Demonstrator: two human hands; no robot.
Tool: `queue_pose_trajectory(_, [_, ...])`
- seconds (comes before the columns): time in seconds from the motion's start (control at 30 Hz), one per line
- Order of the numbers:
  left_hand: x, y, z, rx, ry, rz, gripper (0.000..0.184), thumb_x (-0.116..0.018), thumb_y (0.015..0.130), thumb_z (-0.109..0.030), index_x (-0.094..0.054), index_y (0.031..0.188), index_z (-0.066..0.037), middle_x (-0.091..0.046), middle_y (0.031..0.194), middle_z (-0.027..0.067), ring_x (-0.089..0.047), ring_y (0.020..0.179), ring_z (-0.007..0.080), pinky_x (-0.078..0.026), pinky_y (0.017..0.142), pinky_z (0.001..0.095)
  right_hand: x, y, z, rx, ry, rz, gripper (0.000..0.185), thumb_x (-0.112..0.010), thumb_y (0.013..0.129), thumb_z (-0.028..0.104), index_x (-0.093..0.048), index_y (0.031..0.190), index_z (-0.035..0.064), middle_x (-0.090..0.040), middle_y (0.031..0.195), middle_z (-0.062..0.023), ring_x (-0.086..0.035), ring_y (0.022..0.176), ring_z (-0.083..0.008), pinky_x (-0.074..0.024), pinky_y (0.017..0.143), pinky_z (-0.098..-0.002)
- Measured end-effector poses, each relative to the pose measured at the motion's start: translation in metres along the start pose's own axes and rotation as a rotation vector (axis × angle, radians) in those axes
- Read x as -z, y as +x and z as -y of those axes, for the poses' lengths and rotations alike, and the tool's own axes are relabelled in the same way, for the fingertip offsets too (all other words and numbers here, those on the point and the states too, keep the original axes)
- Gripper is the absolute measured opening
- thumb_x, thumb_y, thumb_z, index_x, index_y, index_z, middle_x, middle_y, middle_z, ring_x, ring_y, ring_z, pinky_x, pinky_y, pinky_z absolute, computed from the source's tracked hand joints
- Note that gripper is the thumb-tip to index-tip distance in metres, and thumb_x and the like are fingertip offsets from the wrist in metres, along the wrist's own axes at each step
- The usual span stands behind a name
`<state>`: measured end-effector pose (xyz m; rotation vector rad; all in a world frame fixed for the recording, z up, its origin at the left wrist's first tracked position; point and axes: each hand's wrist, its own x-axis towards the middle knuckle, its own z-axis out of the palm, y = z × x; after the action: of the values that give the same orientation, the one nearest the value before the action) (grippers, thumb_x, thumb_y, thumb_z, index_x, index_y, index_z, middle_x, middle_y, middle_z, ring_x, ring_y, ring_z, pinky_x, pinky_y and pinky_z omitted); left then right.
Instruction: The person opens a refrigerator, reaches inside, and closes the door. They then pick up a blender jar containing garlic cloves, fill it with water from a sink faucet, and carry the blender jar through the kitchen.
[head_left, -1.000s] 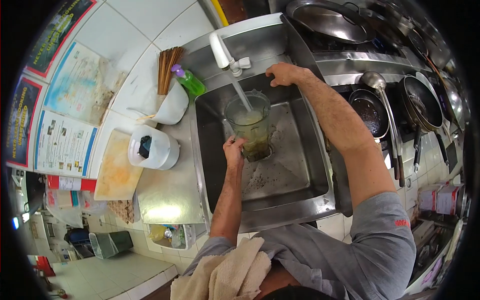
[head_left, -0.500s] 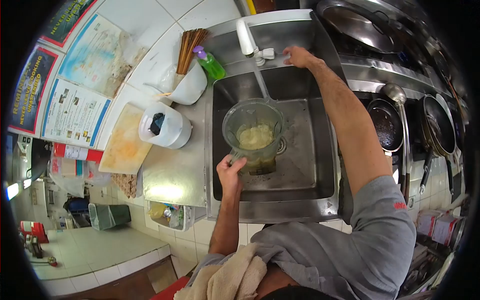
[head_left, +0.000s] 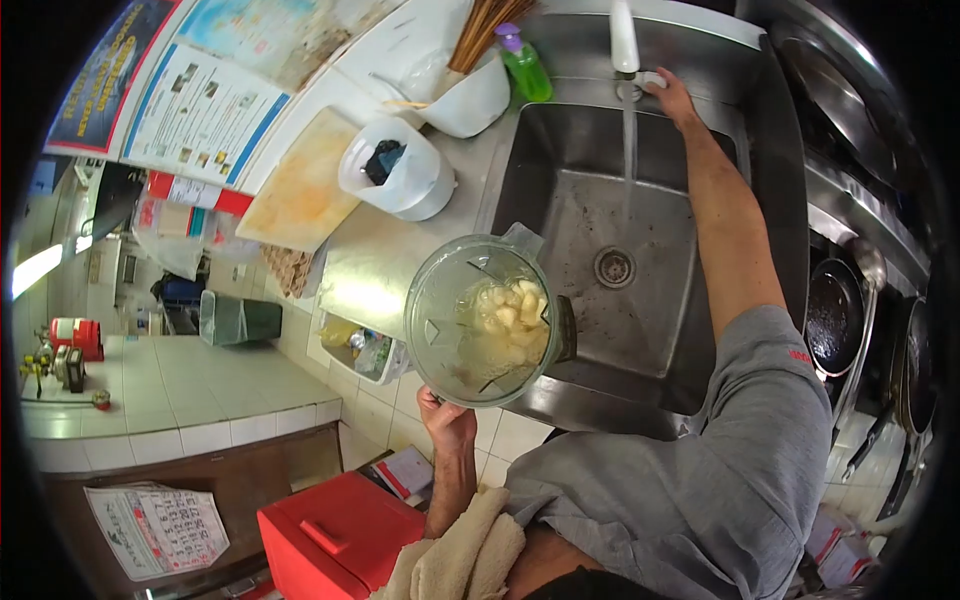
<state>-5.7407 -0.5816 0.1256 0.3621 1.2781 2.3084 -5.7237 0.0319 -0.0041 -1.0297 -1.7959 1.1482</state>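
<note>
My left hand [head_left: 447, 420] grips the handle of a clear blender jar [head_left: 425, 330], raised near the sink's front left corner. Pale yellowish chunks [head_left: 510, 315] sit in cloudy liquid inside it; its mouth faces up toward me. My right hand [head_left: 674, 97] is stretched to the back of the sink, its fingers closed around the tap knob [head_left: 652, 80]. From the white tap [head_left: 624, 40] a stream of water [head_left: 629, 140] falls into the metal sink [head_left: 650, 330], beside the jar rather than into it.
Left of the sink stand a white tub [head_left: 425, 190], a white container [head_left: 480, 100] with a stick bundle, and a green soap bottle [head_left: 527, 70]. A stained cutting board [head_left: 300, 185] leans on the wall. Pans [head_left: 835, 315] hang at right; a red box [head_left: 340, 540] is below left.
The jar has come up out of the sink toward me, away from the water stream. My right hand has moved from beside the tap knob onto it. The view has shifted left.
</note>
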Motion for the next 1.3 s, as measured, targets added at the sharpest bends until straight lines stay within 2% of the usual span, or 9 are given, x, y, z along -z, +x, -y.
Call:
queue_pose_trajectory(0.23, [-0.001,-0.004,0.004,0.065,-0.066,-0.067,0.030,-0.060,0.058,0.003,-0.058,0.088,0.004,-0.061,0.091,0.0108,-0.058,0.083,0.0204,-0.041,0.080,0.0321,-0.006,-0.011,0.019,-0.194,-0.097,-0.087,0.047,-0.053,0.081,0.039,-0.046,0.119,0.0127,-0.060,0.087,-0.0083,-0.055,0.055,-0.0137,-0.0463,0.055,-0.0286])
queue_pose_trajectory(0.37, [-0.005,-0.002,0.012,0.113,0.046,-0.129,0.035,-0.058,0.056,-0.002,-0.055,0.091,0.002,-0.058,0.084,0.0084,-0.055,0.078,0.0188,-0.039,0.081,0.0343,-0.004,-0.013,0.025,-0.180,-0.124,-0.074,0.049,-0.048,0.082,0.044,-0.045,0.119,0.0119,-0.059,0.079,-0.0076,-0.053,0.052,-0.0143,-0.0452,0.052,-0.0278])
queue_pose_trajectory(0.43, [0.002,-0.001,0.016,0.109,0.099,-0.135,0.013,-0.059,0.059,-0.003,-0.054,0.071,-0.003,-0.050,0.059,0.0028,-0.047,0.058,0.0148,-0.038,0.075,0.0320,-0.002,-0.013,0.027,-0.223,-0.111,-0.034,0.050,-0.048,0.082,0.044,-0.044,0.120,0.0115,-0.058,0.080,-0.0073,-0.052,0.051,-0.0142,-0.0445,0.049,-0.0277])
queue_pose_trajectory(0.53, [-0.005,0.003,0.017,0.078,0.147,-0.204,0.012,-0.059,0.061,-0.004,-0.048,0.059,-0.006,-0.037,0.048,-0.0012,-0.037,0.050,0.0118,-0.037,0.070,0.0305,-0.004,-0.018,0.027,-0.205,-0.037,-0.066,0.050,-0.048,0.082,0.044,-0.045,0.119,0.0108,-0.058,0.083,-0.0077,-0.051,0.050,-0.0141,-0.0437,0.046,-0.0274])
queue_pose_trajectory(0.67, [-0.004,0.006,0.017,0.066,0.145,-0.174,0.009,-0.058,0.062,-0.004,-0.050,0.062,-0.005,-0.038,0.049,-0.0008,-0.039,0.051,0.0113,-0.037,0.071,0.0314,-0.002,-0.019,0.030,-0.231,-0.042,-0.010,0.054,-0.046,0.082,0.046,-0.041,0.122,0.0088,-0.056,0.099,-0.0075,-0.051,0.053,-0.0116,-0.0419,0.045,-0.0238])
queue_pose_trajectory(0.93, [0.000,0.004,0.020,0.079,0.171,-0.126,0.007,-0.058,0.064,-0.003,-0.051,0.067,-0.003,-0.043,0.057,-0.0001,-0.038,0.053,0.0109,-0.037,0.072,0.0322,0.002,-0.003,0.038,-0.540,-0.036,0.011,0.050,-0.050,0.078,0.051,-0.054,0.096,0.0053,-0.053,0.063,-0.0054,-0.051,0.049,-0.0140,-0.0422,0.041,-0.0298])
queue_pose_trajectory(1.1, [-0.007,0.000,0.023,0.083,0.153,-0.121,0.011,-0.059,0.063,-0.002,-0.054,0.072,0.000,-0.052,0.064,0.0043,-0.047,0.060,0.0143,-0.039,0.072,0.0315,-0.021,-0.051,0.033,-0.348,0.414,-0.275,0.043,-0.053,0.077,0.049,-0.054,0.079,0.0058,-0.051,0.058,-0.0051,-0.049,0.042,-0.0134,-0.0389,0.035,-0.0282])
queue_pose_trajectory(1.2, [-0.002,-0.004,0.022,0.090,0.124,-0.053,0.016,-0.060,0.063,-0.001,-0.057,0.078,0.003,-0.058,0.073,0.0085,-0.053,0.068,0.0172,-0.041,0.073,0.0310,-0.038,-0.123,0.002,-0.349,0.371,0.069,0.033,-0.049,0.083,0.039,-0.050,0.068,0.0100,-0.050,0.052,-0.0030,-0.050,0.045,-0.0139,-0.0354,0.034,-0.0282])
queue_pose_trajectory(1.3, [0.001,-0.007,0.018,0.092,0.086,0.068,0.019,-0.060,0.063,0.001,-0.058,0.082,0.005,-0.060,0.079,0.0093,-0.055,0.072,0.0161,-0.041,0.071,0.0286,-0.070,-0.241,-0.011,-0.545,0.340,0.367,0.024,-0.054,0.079,0.032,-0.055,0.084,0.0087,-0.050,0.055,-0.0025,-0.046,0.042,-0.0133,-0.0309,0.032,-0.0263])
